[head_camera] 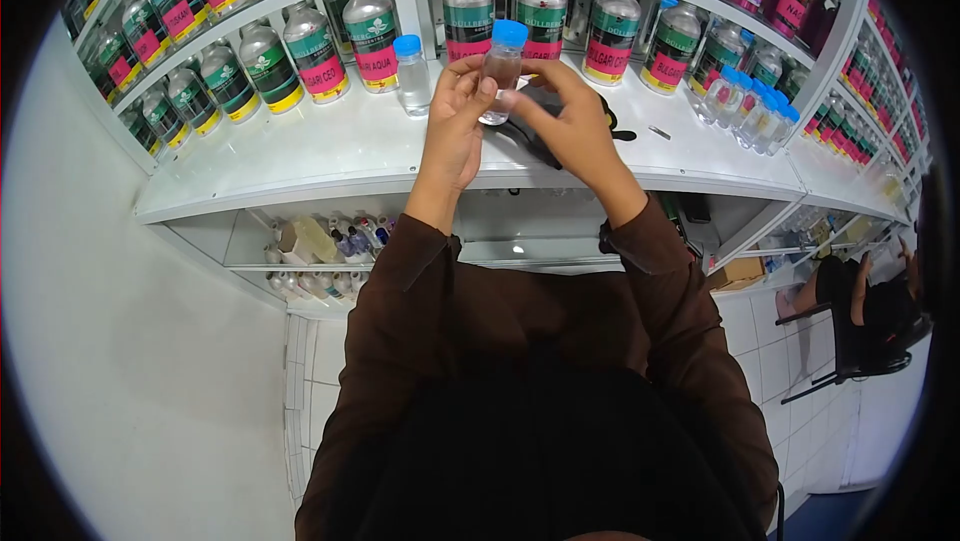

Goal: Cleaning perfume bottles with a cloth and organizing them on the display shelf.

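Observation:
My left hand (459, 117) holds a small clear plastic bottle (504, 67) with a blue cap (510, 33) upright above the white counter (315, 155). The thumb lies on its front and the fingers are behind it. My right hand (574, 110) is at the bottle's other side, forefinger near its upper part and thumb against the lower front. A pale patch shows by that thumb; I cannot tell what it is. Left of my hands stands a similar capped bottle (413, 80). Beneath my right hand lies a dark object (534, 137), partly hidden.
Large labelled bottles (315, 53) line the shelves behind. Several small blue-capped bottles (750, 113) stand at the right, beyond a small metal piece (659, 133). Below the counter, an open shelf holds small bottles (352, 241). A person (885, 293) sits on a chair at far right.

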The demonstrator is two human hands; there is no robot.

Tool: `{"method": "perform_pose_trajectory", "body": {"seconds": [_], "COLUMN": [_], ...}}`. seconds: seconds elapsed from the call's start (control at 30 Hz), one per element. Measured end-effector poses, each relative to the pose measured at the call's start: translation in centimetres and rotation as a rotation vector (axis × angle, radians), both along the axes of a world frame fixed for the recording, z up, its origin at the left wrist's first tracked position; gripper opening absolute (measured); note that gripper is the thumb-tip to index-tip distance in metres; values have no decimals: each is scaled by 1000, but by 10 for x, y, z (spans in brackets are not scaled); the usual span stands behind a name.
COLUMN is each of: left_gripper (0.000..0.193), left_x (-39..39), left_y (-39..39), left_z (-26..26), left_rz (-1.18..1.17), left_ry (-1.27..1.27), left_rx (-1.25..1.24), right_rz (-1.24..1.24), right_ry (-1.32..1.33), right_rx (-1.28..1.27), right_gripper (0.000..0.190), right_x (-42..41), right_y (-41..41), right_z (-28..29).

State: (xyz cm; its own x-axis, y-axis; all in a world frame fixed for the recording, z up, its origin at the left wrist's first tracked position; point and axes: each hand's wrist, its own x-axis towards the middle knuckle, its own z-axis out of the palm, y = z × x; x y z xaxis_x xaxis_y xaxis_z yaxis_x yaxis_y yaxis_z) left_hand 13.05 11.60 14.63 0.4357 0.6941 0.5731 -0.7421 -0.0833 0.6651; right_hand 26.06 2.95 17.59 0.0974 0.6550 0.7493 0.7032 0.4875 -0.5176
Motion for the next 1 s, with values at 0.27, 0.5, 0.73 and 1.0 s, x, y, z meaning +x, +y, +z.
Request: {"method": "perform_pose_trajectory", "body": {"seconds": [0.27,0.5,0.73,1.0], "left_gripper": [48,43,30,27], "left_x": [-2,7,3,2], "left_y": [-2,-2,0,1], "left_z": [4,1,2,1], "left_rz": [6,4,59,54], "left_ry": [85,196,193,199], "left_rx": [18,166,105,66], "right_rz": [5,233,-589,-1041], "right_ry": [134,607,282,123], "right_rx": [37,93,328,207], "right_gripper": [61,48,49,48], "right_x": [-8,25,141,241], "right_y": [3,-21,-70,-98], "right_z": [-12,-25,-25,-42]}}
